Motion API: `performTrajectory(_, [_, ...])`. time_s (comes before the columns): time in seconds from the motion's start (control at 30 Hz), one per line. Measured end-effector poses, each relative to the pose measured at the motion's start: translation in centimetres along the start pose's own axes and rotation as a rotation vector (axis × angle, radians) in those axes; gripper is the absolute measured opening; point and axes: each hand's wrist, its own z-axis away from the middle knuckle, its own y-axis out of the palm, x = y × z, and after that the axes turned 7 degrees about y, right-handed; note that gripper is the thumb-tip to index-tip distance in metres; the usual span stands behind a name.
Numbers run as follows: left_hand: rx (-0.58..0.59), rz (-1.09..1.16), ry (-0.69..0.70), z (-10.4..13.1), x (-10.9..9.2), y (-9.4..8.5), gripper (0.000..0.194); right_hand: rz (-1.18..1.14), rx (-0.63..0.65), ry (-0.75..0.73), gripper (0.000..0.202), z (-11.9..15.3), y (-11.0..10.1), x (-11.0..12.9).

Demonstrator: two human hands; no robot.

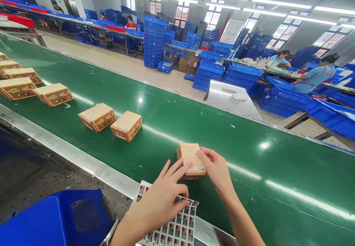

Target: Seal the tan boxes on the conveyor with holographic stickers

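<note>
A brown and cream printed carton (191, 159) lies on the green conveyor belt with its text side up. My left hand (166, 194) rests its outstretched fingers on the carton's near left part. Between its thumb and curled fingers it grips a sheet of small red and silver stickers (177, 225), which hangs over the belt's near edge. My right hand (215, 166) is at the carton's right side, thumb and forefinger pinched together over its top face. A small shiny sticker (196, 152) shows at those fingertips, against the carton.
Two similar cartons (126, 126) (97, 117) lie to the left on the belt (166, 116), with several more at the far left. A blue bin (50, 216) stands below the metal edge at lower left. Blue crates (154, 41), worktables and several people are beyond the belt.
</note>
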Motion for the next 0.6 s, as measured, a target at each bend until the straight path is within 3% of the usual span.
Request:
performTrajectory(0.3, [0.003,0.032,0.026,-0.8,-1.2,1.1,0.007,0.242,-0.178,-0.112,0.043,-0.1,-2.1,0.8])
performTrajectory(0.43, [-0.072,0.084,-0.116,-0.2,-2.2,0.0,0.011,0.426,-0.211,-0.239,0.033,1.6,-3.8,1.9])
performTrajectory(0.5, [-0.092,0.118,-0.210,0.3,-2.7,-1.0,0.018,0.515,-0.130,-0.383,0.027,3.5,-4.4,2.5])
performTrajectory(0.6, [-0.100,0.144,-0.267,0.8,-3.2,-2.1,0.019,0.642,0.132,-0.662,0.017,6.5,-4.9,3.1])
